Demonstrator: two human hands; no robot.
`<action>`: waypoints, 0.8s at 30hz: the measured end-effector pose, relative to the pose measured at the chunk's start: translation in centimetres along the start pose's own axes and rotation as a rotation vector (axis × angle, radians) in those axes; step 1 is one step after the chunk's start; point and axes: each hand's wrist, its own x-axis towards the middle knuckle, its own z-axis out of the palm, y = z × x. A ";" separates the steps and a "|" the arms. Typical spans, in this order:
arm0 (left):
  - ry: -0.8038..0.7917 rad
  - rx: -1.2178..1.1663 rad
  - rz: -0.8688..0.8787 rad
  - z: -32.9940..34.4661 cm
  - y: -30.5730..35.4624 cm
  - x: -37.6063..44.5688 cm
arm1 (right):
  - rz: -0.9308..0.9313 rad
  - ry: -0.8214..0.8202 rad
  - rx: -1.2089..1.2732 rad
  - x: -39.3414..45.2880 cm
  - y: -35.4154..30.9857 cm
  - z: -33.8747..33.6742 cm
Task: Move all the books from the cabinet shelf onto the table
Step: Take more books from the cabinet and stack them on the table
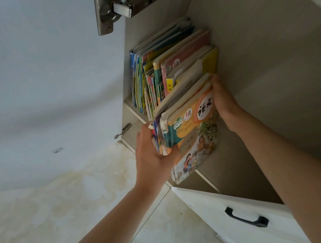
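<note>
Because the batch of textbooks (pixel 186 123) tilts off the cabinet shelf (pixel 134 111) at frame centre, your left hand (pixel 153 157) clamps its lower spines; your right hand (pixel 223 103) presses flat behind, steadying it; more books (pixel 159 67) stand upper centre.

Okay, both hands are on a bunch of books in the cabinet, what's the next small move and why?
Probably draw the gripped bundle straight out over the shelf edge. The left hand clamps its lower end, the right hand steadies the top, and it already tilts away from the remaining books.
</note>
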 end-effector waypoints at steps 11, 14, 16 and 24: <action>-0.098 -0.242 -0.172 1.3 0.3 -0.9 | -0.150 0.071 0.061 -3.1 1.2 2.3; -0.051 -0.258 -0.192 1.6 0.3 -1.2 | -0.184 0.048 0.017 -3.4 2.1 2.1; -0.027 -0.280 -0.194 1.8 0.1 -1.2 | -0.180 0.042 0.074 -3.1 2.7 1.6; -0.071 -0.341 -0.270 2.7 -1.7 -1.6 | -0.021 -0.018 0.145 -2.2 5.2 1.9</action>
